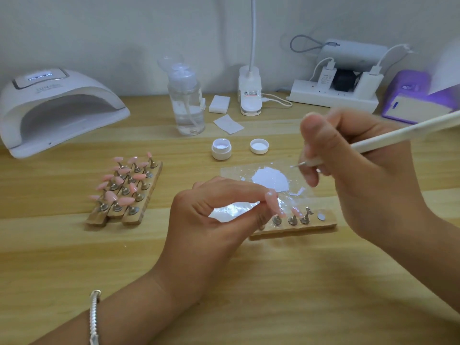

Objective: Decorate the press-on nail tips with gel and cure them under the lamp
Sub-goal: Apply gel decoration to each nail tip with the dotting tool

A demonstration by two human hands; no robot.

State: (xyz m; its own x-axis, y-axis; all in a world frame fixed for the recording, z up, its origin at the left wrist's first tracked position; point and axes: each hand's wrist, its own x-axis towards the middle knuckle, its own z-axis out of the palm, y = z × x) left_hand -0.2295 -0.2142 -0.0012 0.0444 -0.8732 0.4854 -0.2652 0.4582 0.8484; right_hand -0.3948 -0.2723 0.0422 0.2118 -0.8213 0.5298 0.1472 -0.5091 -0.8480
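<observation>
Left hand pinches a tip face-up for painting while the right hand grips the pen, its point just beside the gel, seemingly to load.

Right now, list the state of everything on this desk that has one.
Gel jar: open, lid off.
Lid: upside down beside the jar.
White lamp: display lit.
Purple lamp: glowing.
Pump bottle: part full.
Left hand: fingers pinch a pink nail tip.
Right hand: holds the brush.
Plastic sheet: smeared with white gel.
Wooden strip: right-end spot bare.
</observation>
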